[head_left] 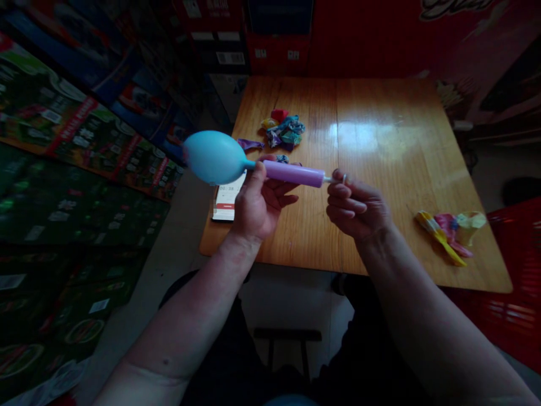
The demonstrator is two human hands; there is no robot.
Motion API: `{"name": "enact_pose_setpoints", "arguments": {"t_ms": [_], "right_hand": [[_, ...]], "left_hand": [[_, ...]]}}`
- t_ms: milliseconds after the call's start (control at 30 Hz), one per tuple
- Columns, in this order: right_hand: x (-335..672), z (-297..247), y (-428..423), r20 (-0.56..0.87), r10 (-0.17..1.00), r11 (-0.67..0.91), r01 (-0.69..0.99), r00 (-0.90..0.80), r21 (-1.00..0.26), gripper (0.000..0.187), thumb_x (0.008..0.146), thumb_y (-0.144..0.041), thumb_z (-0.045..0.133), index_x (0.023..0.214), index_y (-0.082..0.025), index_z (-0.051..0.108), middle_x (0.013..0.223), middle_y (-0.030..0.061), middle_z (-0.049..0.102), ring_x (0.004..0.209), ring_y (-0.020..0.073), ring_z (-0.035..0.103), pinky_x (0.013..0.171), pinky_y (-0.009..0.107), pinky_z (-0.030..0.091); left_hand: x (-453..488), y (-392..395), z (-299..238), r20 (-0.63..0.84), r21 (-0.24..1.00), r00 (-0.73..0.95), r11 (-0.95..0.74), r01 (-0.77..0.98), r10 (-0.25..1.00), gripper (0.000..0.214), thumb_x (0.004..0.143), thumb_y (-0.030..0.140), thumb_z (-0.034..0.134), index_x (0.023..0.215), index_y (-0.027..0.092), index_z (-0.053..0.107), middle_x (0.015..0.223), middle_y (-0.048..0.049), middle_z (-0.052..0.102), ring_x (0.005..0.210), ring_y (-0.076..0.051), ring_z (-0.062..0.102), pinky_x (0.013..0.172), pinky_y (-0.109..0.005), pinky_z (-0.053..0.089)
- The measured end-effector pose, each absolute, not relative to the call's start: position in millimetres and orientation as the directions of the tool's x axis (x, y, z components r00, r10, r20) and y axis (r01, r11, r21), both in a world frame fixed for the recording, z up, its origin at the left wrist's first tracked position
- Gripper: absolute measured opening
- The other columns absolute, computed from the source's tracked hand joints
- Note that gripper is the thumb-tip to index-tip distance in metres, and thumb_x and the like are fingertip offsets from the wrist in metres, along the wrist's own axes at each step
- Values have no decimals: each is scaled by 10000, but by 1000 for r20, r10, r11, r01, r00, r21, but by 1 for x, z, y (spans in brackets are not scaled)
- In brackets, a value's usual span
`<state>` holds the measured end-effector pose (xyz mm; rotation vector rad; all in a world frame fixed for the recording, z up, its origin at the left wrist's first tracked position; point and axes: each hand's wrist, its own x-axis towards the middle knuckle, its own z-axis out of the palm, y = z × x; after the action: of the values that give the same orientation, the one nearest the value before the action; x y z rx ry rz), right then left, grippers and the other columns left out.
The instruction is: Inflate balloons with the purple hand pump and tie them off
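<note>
A blue balloon (214, 157), just one, swollen, sits on the tip of one purple pump (293, 173), in the air over the table's (380, 141) left edge. My neighbour's left hand (258, 208) has thumb and forefinger pinched where balloon meets pump, the other fingers apart; the right hand's (363, 208) curled fingers clamp the one pale handle (345, 179). One phone (224, 212) lies near the near left corner, three limp balloons (452, 232) toward the near right corner, and a heap of balloons (287, 134), too tangled to count, by the left edge.
</note>
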<state>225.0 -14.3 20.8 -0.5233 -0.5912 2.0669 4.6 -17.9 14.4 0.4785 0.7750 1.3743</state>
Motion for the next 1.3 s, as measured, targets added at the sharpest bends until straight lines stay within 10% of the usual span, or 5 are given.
{"name": "enact_pose_setpoints", "arguments": {"t_ms": [300,533,1300], "right_hand": [[216,21,-11,-196,841,-514,-635,-504,-576,114,1059,-196,529,994,-218,620,704,-86,562,424,1,165,444,105,328],[232,38,-15,-280,900,-410,-434,-334,-802,305,1129,-342,378,983,-242,626,700,-88,530,431,11,109,424,153,224],[204,8,-12,-176,828,-527,-633,-532,-567,25,1004,-215,645,1019,-207,626,720,-80,591,428,7,237,464,119,377]], "left_hand": [[11,-13,8,-295,683,-2,209,-699,956,544,1001,588,650,1416,235,652,1139,-110,820,993,-279,814,674,-274,637],[-6,-13,21,-217,712,-112,79,-698,970,467,1048,533,593,1426,264,649,1164,-88,817,1047,-259,799,722,-281,657],[14,-20,4,-263,729,-55,161,-665,963,505,1014,597,621,1353,226,676,1169,-117,815,1014,-256,805,677,-242,622]]}}
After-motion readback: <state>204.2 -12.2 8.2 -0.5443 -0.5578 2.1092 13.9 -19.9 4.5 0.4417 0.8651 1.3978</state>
